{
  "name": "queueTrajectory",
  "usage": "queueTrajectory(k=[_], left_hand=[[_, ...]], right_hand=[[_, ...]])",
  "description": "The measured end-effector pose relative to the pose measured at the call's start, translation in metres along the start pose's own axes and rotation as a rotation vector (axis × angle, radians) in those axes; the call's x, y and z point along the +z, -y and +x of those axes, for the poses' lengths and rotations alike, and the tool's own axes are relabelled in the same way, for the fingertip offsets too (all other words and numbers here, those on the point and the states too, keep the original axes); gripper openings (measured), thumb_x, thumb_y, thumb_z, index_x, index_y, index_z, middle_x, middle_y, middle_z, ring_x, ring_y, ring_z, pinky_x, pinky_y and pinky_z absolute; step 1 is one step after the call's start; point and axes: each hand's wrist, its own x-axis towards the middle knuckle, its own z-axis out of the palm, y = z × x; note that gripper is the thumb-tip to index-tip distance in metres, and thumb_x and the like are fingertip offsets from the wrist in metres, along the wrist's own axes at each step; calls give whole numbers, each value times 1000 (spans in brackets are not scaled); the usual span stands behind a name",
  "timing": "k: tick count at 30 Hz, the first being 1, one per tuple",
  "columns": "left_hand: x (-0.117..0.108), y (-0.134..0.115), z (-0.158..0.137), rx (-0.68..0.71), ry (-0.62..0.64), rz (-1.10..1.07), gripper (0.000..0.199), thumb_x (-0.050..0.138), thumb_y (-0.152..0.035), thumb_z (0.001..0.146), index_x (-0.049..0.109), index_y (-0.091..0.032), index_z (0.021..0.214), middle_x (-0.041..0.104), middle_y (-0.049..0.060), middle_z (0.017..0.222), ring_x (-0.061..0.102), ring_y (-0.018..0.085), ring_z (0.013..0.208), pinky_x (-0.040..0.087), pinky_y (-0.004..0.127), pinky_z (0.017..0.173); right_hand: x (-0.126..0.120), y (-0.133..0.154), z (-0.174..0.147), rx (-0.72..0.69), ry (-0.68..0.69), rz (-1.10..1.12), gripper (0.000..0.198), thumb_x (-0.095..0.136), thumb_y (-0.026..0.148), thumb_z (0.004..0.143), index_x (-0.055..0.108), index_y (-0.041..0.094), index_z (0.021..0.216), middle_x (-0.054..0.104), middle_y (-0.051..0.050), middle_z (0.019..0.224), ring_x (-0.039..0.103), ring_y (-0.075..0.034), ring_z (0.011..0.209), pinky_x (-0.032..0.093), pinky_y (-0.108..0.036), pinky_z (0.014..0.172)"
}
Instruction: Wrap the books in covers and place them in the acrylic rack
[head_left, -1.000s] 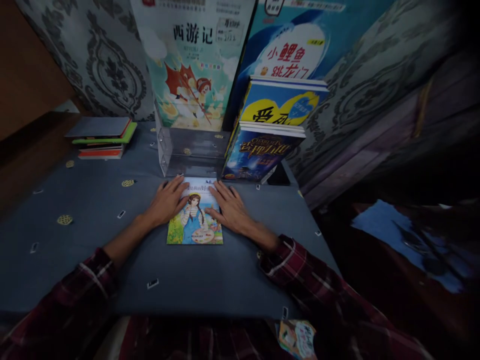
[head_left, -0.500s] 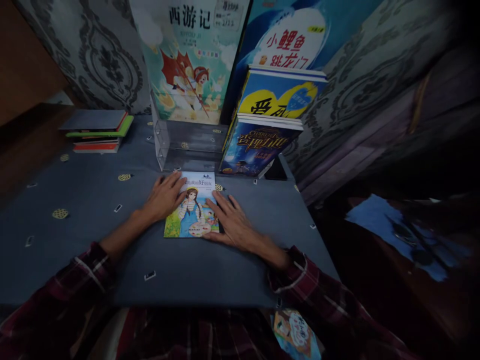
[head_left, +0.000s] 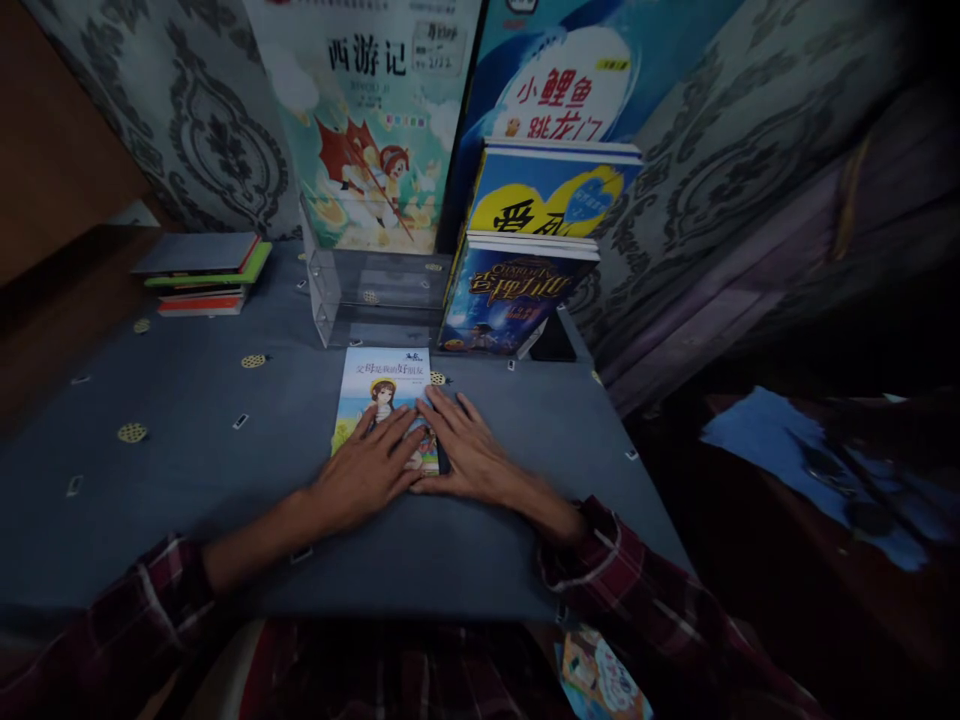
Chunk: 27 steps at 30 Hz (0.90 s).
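Note:
A thin picture-covered book (head_left: 384, 385) lies face up on the blue-grey tablecloth, a girl in a yellow hat drawn on its cover. My left hand (head_left: 371, 460) rests flat across its lower part with the fingers spread, hiding much of the drawing. Along the book's right edge lies my right hand (head_left: 466, 450), open, its fingertips on the cover and its thumb near the bottom corner. The two hands almost meet at the lower right of the book.
Behind the book stands a clear acrylic stand (head_left: 322, 290) bearing a tall green book (head_left: 367, 130). To its right are a blue book (head_left: 517, 290) and a yellow-and-blue book (head_left: 555, 190). A book stack (head_left: 202, 270) sits at the back left. A blue cloth (head_left: 780, 440) lies off the table's right side.
My left hand has slid from the book's upper left edge down and right onto its lower part, uncovering the title. My right hand stays by the right edge. The view has shifted slightly.

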Motion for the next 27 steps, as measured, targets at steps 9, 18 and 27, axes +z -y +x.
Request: queueTrajectory(k=[9,18,27], left_hand=[[-15,51,-8,-400,-237,-70,55,45,-47,102,47,-14,147,46,23,155,41,38,147,37,60,118],[-25,76,1,-553,-432,-876,63,68,-45,87,49,-21,142,64,15,139,62,31,128,50,51,110],[-49,61,9,-797,-308,-1643,54,83,-26,74,63,-16,123,77,15,117,77,31,99,65,44,89]], right_hand=[[-9,5,-5,26,-34,77,79,58,63,96,42,14,155,35,-24,164,31,-33,155,23,-62,126],[-9,5,-6,15,-50,150,73,64,55,95,42,22,156,36,-16,165,30,-34,155,34,-61,123],[0,0,-5,39,-159,291,77,66,50,95,32,28,161,33,-15,167,36,-32,152,43,-54,118]])
